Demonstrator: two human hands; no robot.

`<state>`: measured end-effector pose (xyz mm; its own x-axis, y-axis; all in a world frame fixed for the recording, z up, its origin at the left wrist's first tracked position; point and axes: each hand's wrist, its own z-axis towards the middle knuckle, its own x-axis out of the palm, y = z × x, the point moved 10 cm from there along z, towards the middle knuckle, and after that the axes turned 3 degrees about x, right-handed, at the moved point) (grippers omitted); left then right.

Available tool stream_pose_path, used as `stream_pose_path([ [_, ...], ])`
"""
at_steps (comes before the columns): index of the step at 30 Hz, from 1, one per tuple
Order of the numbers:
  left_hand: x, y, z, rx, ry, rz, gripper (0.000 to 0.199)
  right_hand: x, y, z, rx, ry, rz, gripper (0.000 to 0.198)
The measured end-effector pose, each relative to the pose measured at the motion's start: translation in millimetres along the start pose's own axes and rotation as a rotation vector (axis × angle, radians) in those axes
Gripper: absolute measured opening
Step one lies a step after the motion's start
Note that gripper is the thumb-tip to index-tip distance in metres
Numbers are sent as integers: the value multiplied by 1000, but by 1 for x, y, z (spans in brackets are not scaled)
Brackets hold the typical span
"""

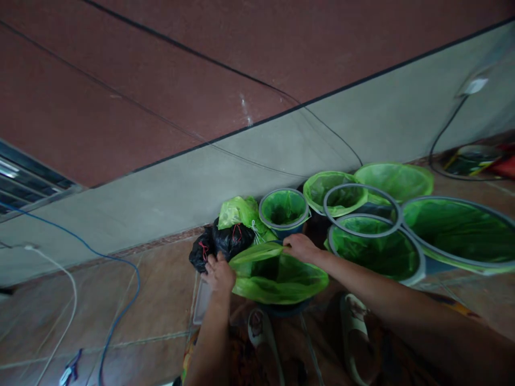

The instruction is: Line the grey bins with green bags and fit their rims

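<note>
A thin green bin bag lines a dark bin in front of me, its mouth spread wide. My right hand is closed on the far edge of this bag. At the bag's left side is my left hand, fingers spread, its thumb side against the plastic; whether the thumb is tucked inside is hidden. Just beyond my left fingers lie black tied bags with red strings. A bundle of green bags with white ties rests on top of them.
Several bins with green liners stand to the right, including a small bin and a large one. A loose grey ring lies across two bins. A blue cable and white cable cross the tiled floor. A wall rises behind.
</note>
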<state>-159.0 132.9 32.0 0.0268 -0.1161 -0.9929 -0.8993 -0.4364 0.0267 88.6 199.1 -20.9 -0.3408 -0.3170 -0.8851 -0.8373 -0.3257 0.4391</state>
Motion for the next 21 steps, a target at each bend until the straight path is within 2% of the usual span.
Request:
stream_pose_path([
  [2, -9, -45, -7, 282, -61, -25, 68, 0, 1, 0, -20, 13, 41, 21],
  [4, -5, -88, -18, 564, -29, -98, 65, 1, 2, 2, -29, 27, 79, 20],
  [5, 1, -102, -21, 656, 10, -121, 60, 2, 2, 2, -30, 32, 98, 20],
  [7, 15, -117, -21, 748, 79, -112, 42, 1, 1, 5, -25, 32, 137, 20],
  [9, 30, -117, -12, 770, 131, -62, 27, 1, -3, 7, -5, 45, 181, 21],
  [11, 41, -110, -1, 791, 182, -71, 24, 7, -10, 7, 29, 99, 211, 21],
  [14, 56, -100, 16, 840, 328, -211, 17, 24, -25, 4, 96, 212, 248, 19],
  [16, 70, -95, 25, 846, 453, -312, 19, 34, -37, 3, 140, 233, 304, 19],
  [21, 106, -92, 41, 681, 688, -647, 32, 46, -68, 16, 223, 159, 365, 18],
])
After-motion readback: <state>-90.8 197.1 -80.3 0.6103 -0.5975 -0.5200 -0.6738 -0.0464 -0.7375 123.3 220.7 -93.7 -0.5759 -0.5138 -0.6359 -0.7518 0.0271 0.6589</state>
